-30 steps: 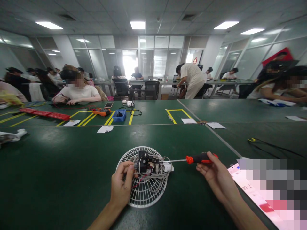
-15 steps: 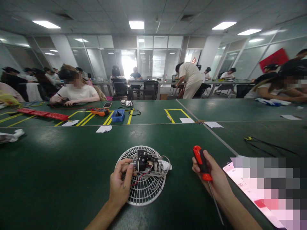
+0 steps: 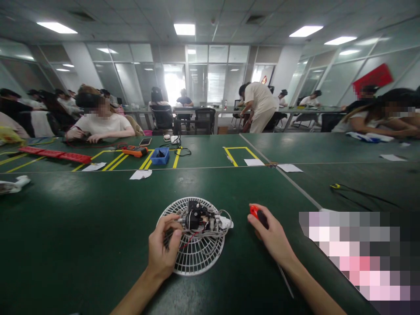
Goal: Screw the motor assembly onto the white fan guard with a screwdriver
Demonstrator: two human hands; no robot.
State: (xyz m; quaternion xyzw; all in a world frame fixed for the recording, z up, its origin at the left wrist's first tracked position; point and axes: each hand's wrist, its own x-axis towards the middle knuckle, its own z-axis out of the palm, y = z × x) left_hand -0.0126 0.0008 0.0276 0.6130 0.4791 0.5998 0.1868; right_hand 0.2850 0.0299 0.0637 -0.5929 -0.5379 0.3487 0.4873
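Note:
A fan motor assembly (image 3: 200, 221), with a black housing, a white end and looped grey and red wires, lies on a round white fan grille (image 3: 197, 264). At the motor's left end is my left hand (image 3: 162, 245), its fingers loosely curled by the shaft and the thumb held apart from them; whether the fingertips touch the shaft is hard to see. My right hand (image 3: 274, 240), to the right of the grille, is closed around a screwdriver (image 3: 254, 211). Its red and black handle is partly hidden by the fingers, and the metal shank points down toward me beneath the wrist.
At the right lies a pixelated bright panel (image 3: 354, 258). Farther off are a blue bin (image 3: 160, 156), an orange multimeter (image 3: 134, 151), red trays (image 3: 55, 155), paper slips (image 3: 141, 174) and a black cord (image 3: 361, 194). People sit around the tables; one person (image 3: 260, 103) bends over.
My right hand has moved left toward the grille and turned the screwdriver, so its handle shows less. My left thumb has come away from the motor's shaft end.

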